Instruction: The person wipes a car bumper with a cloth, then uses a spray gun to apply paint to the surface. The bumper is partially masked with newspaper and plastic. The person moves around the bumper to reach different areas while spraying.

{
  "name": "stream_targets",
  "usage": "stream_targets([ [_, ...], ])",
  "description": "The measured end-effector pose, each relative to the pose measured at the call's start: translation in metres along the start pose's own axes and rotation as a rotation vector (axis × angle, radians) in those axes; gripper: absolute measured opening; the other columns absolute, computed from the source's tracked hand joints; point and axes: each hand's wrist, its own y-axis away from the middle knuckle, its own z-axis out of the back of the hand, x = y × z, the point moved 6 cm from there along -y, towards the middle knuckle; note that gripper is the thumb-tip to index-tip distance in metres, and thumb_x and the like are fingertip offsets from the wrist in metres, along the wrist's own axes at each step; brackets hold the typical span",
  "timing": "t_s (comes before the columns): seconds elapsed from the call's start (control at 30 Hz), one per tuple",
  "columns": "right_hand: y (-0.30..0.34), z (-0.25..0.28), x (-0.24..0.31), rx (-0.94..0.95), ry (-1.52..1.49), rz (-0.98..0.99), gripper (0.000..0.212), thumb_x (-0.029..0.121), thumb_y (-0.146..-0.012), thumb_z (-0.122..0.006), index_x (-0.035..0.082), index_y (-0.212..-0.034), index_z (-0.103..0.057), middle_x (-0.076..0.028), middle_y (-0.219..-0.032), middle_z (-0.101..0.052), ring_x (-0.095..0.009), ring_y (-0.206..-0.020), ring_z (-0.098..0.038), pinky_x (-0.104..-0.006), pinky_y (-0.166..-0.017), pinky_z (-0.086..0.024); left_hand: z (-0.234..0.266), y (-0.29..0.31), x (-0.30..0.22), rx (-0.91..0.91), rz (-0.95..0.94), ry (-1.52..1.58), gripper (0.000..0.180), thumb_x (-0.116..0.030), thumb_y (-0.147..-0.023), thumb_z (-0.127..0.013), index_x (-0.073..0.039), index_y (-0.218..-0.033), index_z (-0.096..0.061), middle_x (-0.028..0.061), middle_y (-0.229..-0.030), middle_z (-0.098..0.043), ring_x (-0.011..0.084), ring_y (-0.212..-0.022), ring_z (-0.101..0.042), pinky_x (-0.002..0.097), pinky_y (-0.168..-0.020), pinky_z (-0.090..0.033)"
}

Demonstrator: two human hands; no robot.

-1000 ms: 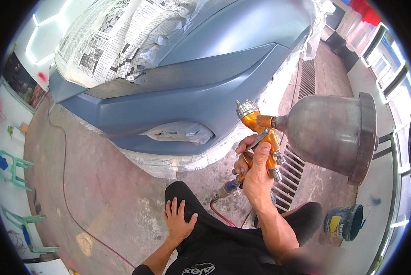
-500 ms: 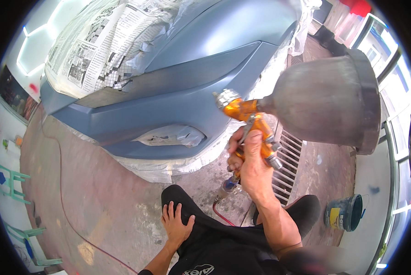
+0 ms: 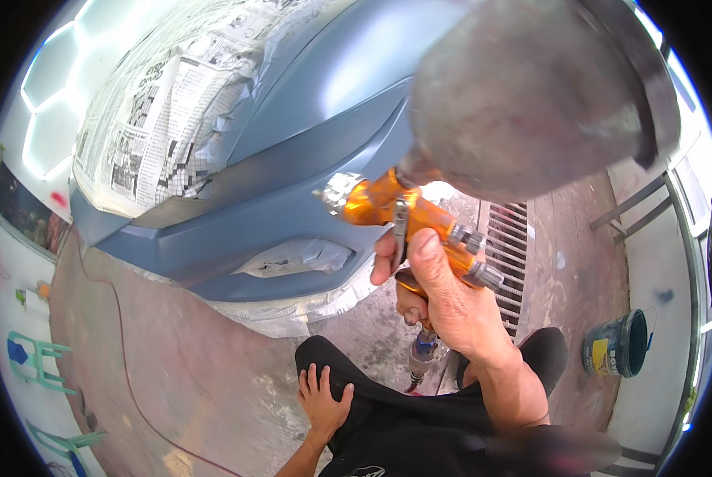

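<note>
My right hand (image 3: 463,314) is wrapped round the grip of an orange spray gun (image 3: 380,200), its fingers near the trigger. The gun's silver nozzle points left, toward a blue-grey car bumper (image 3: 276,219). A large grey paint cup (image 3: 531,103) sits on top of the gun and hides part of the car. Below the grip hangs a hose fitting (image 3: 422,354). Resting flat on my knee, my left hand (image 3: 324,401) has its fingers spread and holds nothing.
Newspaper (image 3: 173,119) and masking film cover the car's upper part. A floor grate (image 3: 508,246) lies beneath my right arm, with a dark bucket (image 3: 628,346) at right. A thin red hose (image 3: 125,350) crosses the floor at left, near green chairs (image 3: 44,362).
The spray gun has moved left and closer to me, and its cup has tilted upward. My left hand stays on my knee. The whole view has shifted slightly.
</note>
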Motion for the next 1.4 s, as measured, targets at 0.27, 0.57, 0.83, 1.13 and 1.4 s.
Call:
stream_targets([
  [0.27,-0.013,0.033,0.023,-0.176,0.057,0.005,0.053,0.058,-0.116,-0.053,0.006,-0.110,-0.062,-0.006,-0.083,-0.062,-0.007,-0.055,-0.046,-0.0238,-0.050,-0.040,0.001,-0.001,-0.004,0.016,-0.001,0.025,0.077,-0.051,-0.091,-0.079,-0.006,-0.151,-0.062,0.0231,-0.168,-0.045,0.0514,-0.157,-0.034,0.0670,-0.123,-0.030],
  [0.57,-0.004,0.094,0.025,-0.504,0.003,0.112,0.057,0.060,-0.114,-0.055,0.004,-0.116,-0.068,-0.009,-0.091,-0.070,-0.005,-0.054,-0.045,-0.0231,-0.050,-0.044,-0.001,0.001,-0.002,0.045,0.005,0.006,0.079,-0.053,-0.091,-0.079,-0.007,-0.153,-0.061,0.0233,-0.169,-0.043,0.0513,-0.157,-0.033,0.0679,-0.124,-0.029],
  [0.83,-0.011,0.079,0.025,-0.123,-0.034,-0.037,0.057,0.058,-0.115,-0.054,0.004,-0.128,-0.065,-0.007,-0.087,-0.066,-0.006,-0.055,-0.047,-0.0237,-0.051,-0.043,-0.007,-0.002,-0.002,0.039,-0.015,-0.013,0.079,-0.052,-0.092,-0.080,-0.008,-0.154,-0.060,0.0226,-0.169,-0.043,0.0513,-0.158,-0.033,0.0677,-0.124,-0.031],
  [1.13,-0.029,0.117,0.021,-0.408,-0.019,0.096,0.061,0.056,-0.113,-0.061,0.006,-0.148,-0.061,-0.005,-0.088,-0.065,-0.003,-0.056,-0.048,-0.0218,-0.051,-0.043,-0.004,-0.002,-0.007,0.053,0.025,-0.025,0.078,-0.051,-0.092,-0.080,-0.007,-0.154,-0.060,0.0227,-0.170,-0.042,0.0516,-0.158,-0.032,0.0672,-0.125,-0.029],
  [1.4,-0.031,0.091,0.028,-0.220,0.098,0.084,0.053,0.056,-0.115,-0.057,0.004,-0.117,-0.067,-0.003,-0.084,-0.063,-0.004,-0.056,-0.049,-0.0226,-0.051,-0.043,-0.004,-0.004,-0.011,0.054,0.040,-0.027,0.078,-0.052,-0.093,-0.079,-0.007,-0.154,-0.060,0.0223,-0.171,-0.041,0.0502,-0.159,-0.031,0.0670,-0.126,-0.028],
])
